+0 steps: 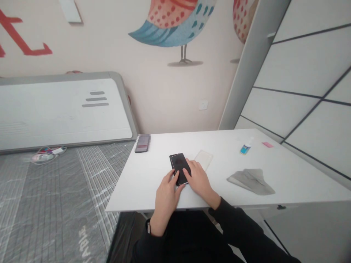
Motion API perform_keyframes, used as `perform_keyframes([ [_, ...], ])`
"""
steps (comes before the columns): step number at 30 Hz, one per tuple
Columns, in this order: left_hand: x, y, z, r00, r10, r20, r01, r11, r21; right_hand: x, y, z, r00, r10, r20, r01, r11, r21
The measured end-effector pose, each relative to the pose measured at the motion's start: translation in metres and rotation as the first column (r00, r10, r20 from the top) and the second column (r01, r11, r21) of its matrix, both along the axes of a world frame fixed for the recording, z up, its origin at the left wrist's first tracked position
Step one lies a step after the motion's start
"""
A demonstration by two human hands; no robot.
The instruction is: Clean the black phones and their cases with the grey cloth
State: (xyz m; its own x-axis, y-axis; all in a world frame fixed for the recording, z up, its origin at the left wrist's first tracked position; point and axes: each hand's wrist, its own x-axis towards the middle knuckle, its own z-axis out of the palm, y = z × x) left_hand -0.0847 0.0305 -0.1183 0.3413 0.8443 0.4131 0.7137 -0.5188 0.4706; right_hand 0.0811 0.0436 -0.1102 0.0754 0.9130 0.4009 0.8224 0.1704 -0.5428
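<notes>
Worktop: white [134, 186], carries everything below.
Grey cloth: crumpled [252, 180], right of the hands, toward front edge.
Left hand: [167, 191] half-curled, fingertips and thumb gripping the phone's near-left portion.
Right hand: [199, 179] partly closed, thumb over the screen, fingers along the right long edge.
Smartphone: black screen up [179, 164], left of worktop centre, nearer the front edge, between both hands. Long axis runs back-left to front-right. Lies ahead of left hand, left of right hand; both in contact, so neither is nearer. Dark edge shows along its left side; can't tell if case or second slab.
Clear phone case: [205, 159] looks like one; behind the right hand, contact unclear.
Pixelated stack: [142, 143] back-left corner, contents unreadable.
Bottle: blue label [245, 148], toward back-right corner.
Pink slip: [267, 145] right of bottle, near right edge.
</notes>
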Motion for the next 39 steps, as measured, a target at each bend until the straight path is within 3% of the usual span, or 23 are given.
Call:
perform_keyframes([
  [3,-0.003,0.002,-0.004,1.000,0.000,-0.005,0.000,1.000,0.006,0.007,-0.008,0.007,0.998,0.021,0.061,-0.022,1.000,0.013],
  [6,-0.006,0.001,-0.002,1.000,0.006,-0.020,-0.006,1.000,0.015,0.037,-0.025,0.009,1.000,0.012,0.003,-0.012,0.998,0.059],
  [9,0.002,-0.003,0.008,0.998,0.049,-0.036,-0.046,0.995,0.086,0.090,-0.049,0.006,0.982,-0.183,-0.035,0.186,0.977,0.103],
  [13,0.042,-0.002,0.028,0.990,0.028,-0.139,-0.006,0.987,0.160,0.156,-0.078,-0.005,0.825,-0.559,0.082,0.534,0.819,0.209],
  [15,0.071,0.005,0.037,0.969,0.030,-0.244,0.009,0.987,0.160,0.173,-0.087,-0.011,0.736,-0.653,0.179,0.627,0.757,0.185],
  [16,0.084,0.010,0.040,0.953,0.046,-0.299,0.002,0.987,0.159,0.178,-0.089,-0.013,0.721,-0.655,0.226,0.637,0.755,0.154],
  [18,0.108,0.019,0.045,0.914,0.069,-0.399,-0.010,0.989,0.148,0.184,-0.093,-0.017,0.754,-0.599,0.268,0.598,0.796,0.097],
  [21,0.124,0.021,0.046,0.892,0.023,-0.451,0.033,0.993,0.115,0.190,-0.098,-0.017,0.852,-0.492,0.178,0.485,0.870,0.083],
  [25,0.111,-0.007,0.034,0.920,-0.200,-0.338,0.220,0.975,0.020,0.191,-0.105,-0.003,0.924,-0.368,-0.103,0.382,0.905,0.189],
  [27,0.098,-0.025,0.028,0.930,-0.273,-0.245,0.276,0.961,-0.024,0.178,-0.104,0.005,0.933,-0.319,-0.164,0.351,0.906,0.238],
  [31,0.081,-0.045,0.020,0.960,-0.265,-0.085,0.251,0.957,-0.143,0.123,-0.096,0.008,0.991,-0.130,0.015,0.126,0.980,0.157],
  [34,0.078,-0.046,0.017,0.968,-0.251,0.008,0.248,0.951,-0.183,0.085,-0.099,0.002,0.991,0.055,0.124,-0.061,0.997,0.045],
  [37,0.079,-0.046,0.016,0.970,-0.241,0.040,0.244,0.952,-0.187,0.081,-0.108,-0.002,0.949,0.252,0.187,-0.250,0.968,-0.037],
  [39,0.079,-0.047,0.016,0.974,-0.225,0.021,0.226,0.959,-0.174,0.094,-0.110,-0.001,0.943,0.230,0.239,-0.223,0.973,-0.058],
])
